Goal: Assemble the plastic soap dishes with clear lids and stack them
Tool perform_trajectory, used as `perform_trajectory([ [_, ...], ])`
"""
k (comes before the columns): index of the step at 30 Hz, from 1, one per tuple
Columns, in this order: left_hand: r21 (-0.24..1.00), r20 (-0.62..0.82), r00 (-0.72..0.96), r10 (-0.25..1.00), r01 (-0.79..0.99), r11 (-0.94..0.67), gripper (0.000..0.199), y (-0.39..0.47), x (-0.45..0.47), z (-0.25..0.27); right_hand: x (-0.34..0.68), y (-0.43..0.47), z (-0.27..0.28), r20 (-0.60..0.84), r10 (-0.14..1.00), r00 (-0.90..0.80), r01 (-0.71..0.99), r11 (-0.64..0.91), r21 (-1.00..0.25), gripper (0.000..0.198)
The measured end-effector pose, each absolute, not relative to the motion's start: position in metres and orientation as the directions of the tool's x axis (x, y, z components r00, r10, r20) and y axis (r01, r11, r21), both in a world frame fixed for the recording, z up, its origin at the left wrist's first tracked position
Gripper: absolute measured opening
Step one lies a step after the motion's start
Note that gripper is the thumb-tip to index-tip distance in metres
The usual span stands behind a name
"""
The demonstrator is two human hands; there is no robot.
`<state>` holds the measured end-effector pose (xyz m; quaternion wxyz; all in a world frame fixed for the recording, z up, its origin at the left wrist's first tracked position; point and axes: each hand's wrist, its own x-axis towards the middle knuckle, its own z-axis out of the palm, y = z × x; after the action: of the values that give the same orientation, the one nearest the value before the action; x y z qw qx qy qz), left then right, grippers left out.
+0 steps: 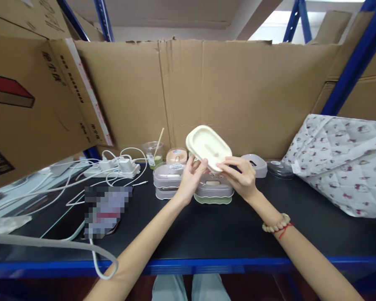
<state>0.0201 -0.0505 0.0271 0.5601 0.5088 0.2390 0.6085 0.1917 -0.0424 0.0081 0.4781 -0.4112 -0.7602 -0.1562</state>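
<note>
Between my two hands is a cream plastic lid [203, 144], rounded and oblong with a recessed face, tilted up toward me. My left hand [191, 175] pinches its lower left edge with thumb and fingers. On the lower right edge, my right hand [242, 175] grips it with thumb and fingertips. Just behind and below the hands sit stacked boxes: a lilac-grey stack [167, 177] at left, and a grey box [213, 190] over a green tray [213, 200]. My hands partly cover the second stack.
A peach box [176, 155] and a transparent cup [153, 154] with a straw stand behind. Farther right are a pale lid [256, 165], a dark transparent lid [280, 169] and a patterned bag [347, 163]. Left lie a power strip [125, 169], cables and a pixelated item [106, 213].
</note>
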Motion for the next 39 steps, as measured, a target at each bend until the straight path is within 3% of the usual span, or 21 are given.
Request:
perform_trajectory([
  [2,0.848,0.348,0.119,0.930,-0.464,-0.258,0.043,-0.050,0.019,0.027,0.191,-0.043,0.008,0.834,0.484,-0.264,0.770,0.627,-0.120,0.029],
  [5,0.840,0.305,0.039,0.952,-0.481,-0.250,0.033,-0.048,0.015,0.028,0.200,-0.035,0.008,0.848,0.494,-0.192,0.837,0.533,-0.121,0.036],
  [9,0.814,0.258,-0.031,0.966,-0.532,-0.234,0.033,-0.047,0.011,0.033,0.226,-0.016,-0.003,0.816,0.578,0.010,0.940,0.272,-0.204,0.041],
  [14,0.774,0.179,-0.040,0.983,-0.610,-0.166,0.035,-0.047,0.010,0.039,0.271,0.004,-0.032,0.636,0.761,0.131,0.988,-0.047,-0.147,0.034],
  [20,0.777,0.107,-0.015,0.994,-0.623,-0.093,0.035,-0.048,0.010,0.042,0.292,0.004,-0.028,0.549,0.821,0.159,0.985,-0.092,-0.147,0.026],
  [24,0.804,0.107,0.049,0.993,-0.592,-0.057,0.036,-0.051,0.010,0.042,0.278,-0.003,-0.012,0.658,0.723,0.212,0.966,-0.053,-0.252,0.030],
  [26,0.823,0.108,0.078,0.991,-0.566,-0.046,0.037,-0.053,0.011,0.041,0.263,-0.009,-0.003,0.775,0.588,0.232,0.952,0.024,-0.304,0.031],
  [28,0.838,0.119,0.097,0.988,-0.544,-0.048,0.039,-0.054,0.013,0.040,0.244,-0.015,0.006,0.899,0.374,0.228,0.935,0.172,-0.309,0.030],
  [30,0.834,0.148,0.112,0.983,-0.548,-0.063,0.042,-0.056,0.015,0.039,0.222,-0.024,0.013,0.972,0.180,0.150,0.914,0.351,-0.206,0.028],
  [33,0.793,0.215,0.158,0.964,-0.604,-0.078,0.046,-0.058,0.017,0.038,0.191,-0.039,0.019,0.993,0.039,-0.108,0.823,0.565,0.067,0.026],
  [36,0.766,0.271,0.188,0.944,-0.636,-0.093,0.049,-0.059,0.017,0.037,0.172,-0.052,0.017,0.938,-0.001,-0.346,0.687,0.681,0.253,0.027],
  [39,0.788,0.240,0.120,0.963,-0.604,-0.121,0.044,-0.057,0.016,0.035,0.163,-0.059,0.012,0.931,0.018,-0.364,0.627,0.744,0.230,0.023],
])
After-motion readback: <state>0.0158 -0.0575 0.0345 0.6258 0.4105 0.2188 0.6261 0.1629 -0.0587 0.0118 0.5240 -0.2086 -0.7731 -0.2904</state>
